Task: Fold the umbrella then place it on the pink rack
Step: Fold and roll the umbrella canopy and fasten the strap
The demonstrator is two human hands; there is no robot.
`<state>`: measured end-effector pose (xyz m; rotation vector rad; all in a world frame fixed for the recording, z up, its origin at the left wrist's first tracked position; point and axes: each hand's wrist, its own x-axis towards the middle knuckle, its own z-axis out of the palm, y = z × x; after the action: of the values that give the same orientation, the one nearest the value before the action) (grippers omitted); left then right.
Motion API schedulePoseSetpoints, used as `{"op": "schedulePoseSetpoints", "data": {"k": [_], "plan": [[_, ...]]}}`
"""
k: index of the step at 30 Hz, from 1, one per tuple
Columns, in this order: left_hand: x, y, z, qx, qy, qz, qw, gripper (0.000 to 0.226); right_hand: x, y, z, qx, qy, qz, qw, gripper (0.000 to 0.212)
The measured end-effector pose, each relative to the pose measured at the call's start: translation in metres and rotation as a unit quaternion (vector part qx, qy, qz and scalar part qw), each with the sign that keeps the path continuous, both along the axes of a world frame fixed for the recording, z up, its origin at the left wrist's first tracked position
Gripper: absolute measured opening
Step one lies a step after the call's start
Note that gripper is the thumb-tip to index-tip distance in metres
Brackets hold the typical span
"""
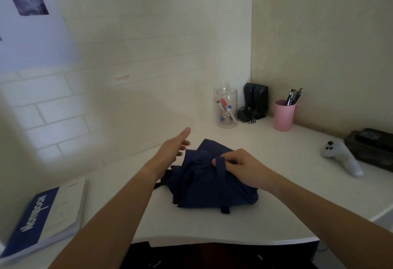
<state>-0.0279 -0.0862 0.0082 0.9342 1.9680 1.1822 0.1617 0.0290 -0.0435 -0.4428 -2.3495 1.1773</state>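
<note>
A collapsed navy blue umbrella (209, 185) lies in a loose bundle on the white desk (212, 226), its black handle poking out on the left side. My right hand (242, 167) rests on top of the fabric and pinches the umbrella's closing strap (221, 168) between thumb and fingers. My left hand (173, 147) hovers just left of the bundle, fingers spread and slightly blurred, holding nothing. No pink rack shows in this view.
A blue and white notebook (42, 217) lies at the desk's left front. Against the back wall stand a clear jar of markers (227, 109), black speakers (256, 100) and a pink pen cup (284, 115). A white game controller (342, 158) and a dark box (372, 147) sit at the right.
</note>
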Motion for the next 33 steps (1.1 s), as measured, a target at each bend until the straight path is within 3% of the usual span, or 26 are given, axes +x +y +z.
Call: {"op": "schedulePoseSetpoints", "data": {"k": [3, 6, 10, 12, 15, 17, 20, 23, 29, 31, 33], "plan": [[-0.010, 0.021, -0.006, -0.047, -0.005, 0.011, 0.999, 0.076, 0.000, -0.001, -0.009, 0.031, 0.017, -0.005, 0.999, 0.039], [-0.023, 0.038, -0.017, -0.067, -0.041, 0.001, 0.997, 0.069, 0.000, -0.001, -0.020, 0.067, 0.018, -0.008, 0.998, 0.046], [-0.028, 0.039, -0.018, -0.045, -0.116, -0.029, 0.992, 0.060, 0.001, 0.001, -0.027, 0.087, 0.016, -0.039, 0.995, 0.034], [-0.028, 0.029, -0.017, -0.021, -0.127, -0.047, 0.991, 0.044, 0.002, 0.000, -0.028, 0.090, 0.026, -0.043, 0.995, 0.026], [-0.023, 0.004, -0.014, 0.007, -0.093, -0.080, 0.992, 0.026, 0.002, -0.004, -0.028, 0.117, 0.068, -0.046, 0.990, 0.032], [-0.017, -0.014, -0.016, 0.017, -0.080, -0.083, 0.993, 0.021, 0.002, -0.006, -0.030, 0.184, 0.082, -0.048, 0.978, 0.032], [-0.008, -0.037, -0.026, 0.008, -0.039, -0.065, 0.997, 0.015, 0.004, -0.014, -0.037, 0.305, 0.097, -0.082, 0.944, 0.022], [-0.001, -0.054, -0.037, 0.012, 0.001, -0.067, 0.998, 0.013, 0.011, -0.024, -0.036, 0.363, 0.116, -0.112, 0.918, 0.014], [0.006, -0.071, -0.043, 0.047, -0.053, 0.015, 0.997, 0.024, 0.017, -0.030, -0.040, 0.325, 0.063, -0.073, 0.941, 0.033], [0.003, -0.069, -0.038, 0.080, -0.097, 0.060, 0.990, 0.022, 0.018, -0.032, -0.041, 0.311, 0.062, -0.078, 0.945, 0.033], [0.002, -0.064, -0.026, 0.059, -0.153, 0.060, 0.985, 0.033, 0.017, -0.035, -0.043, 0.309, 0.055, -0.078, 0.946, 0.032]]}}
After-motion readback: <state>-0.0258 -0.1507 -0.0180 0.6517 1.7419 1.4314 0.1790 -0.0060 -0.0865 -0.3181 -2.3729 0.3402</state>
